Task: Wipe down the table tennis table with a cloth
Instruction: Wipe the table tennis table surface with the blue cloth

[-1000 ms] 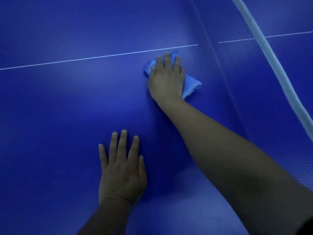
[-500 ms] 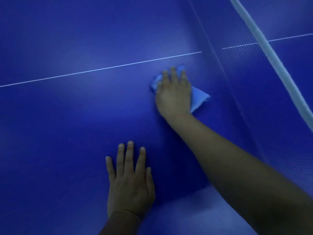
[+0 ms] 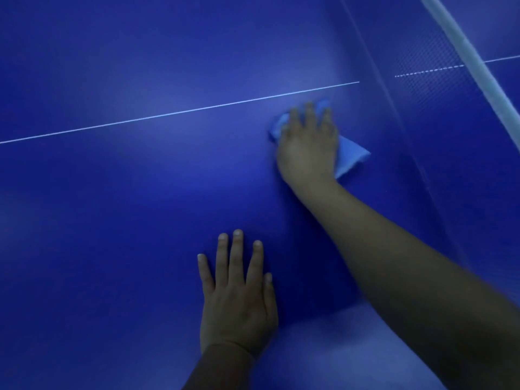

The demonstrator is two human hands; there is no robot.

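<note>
A: From the head view, what could go wrong?

B: The right hand point(image 3: 308, 144) lies flat on the cloth point(image 3: 350, 156), fingers spread and pressing, not curled round it. With only palm pressure, I judge the cloth could bunch or slip out sideways. It is also near the net point(image 3: 475, 60), so a wide stroke might snag the mesh.

A: And the other hand?

B: The left hand point(image 3: 237, 299) rests open and flat on the table point(image 3: 112, 220), holding nothing. Leaning hard there could leave prints.

A: How does the cloth look?

B: Light blue, folded and soft; a corner sticks out to the right of the hand, another edge past the fingertips. It lies just below the white line point(image 3: 180, 112).
</note>
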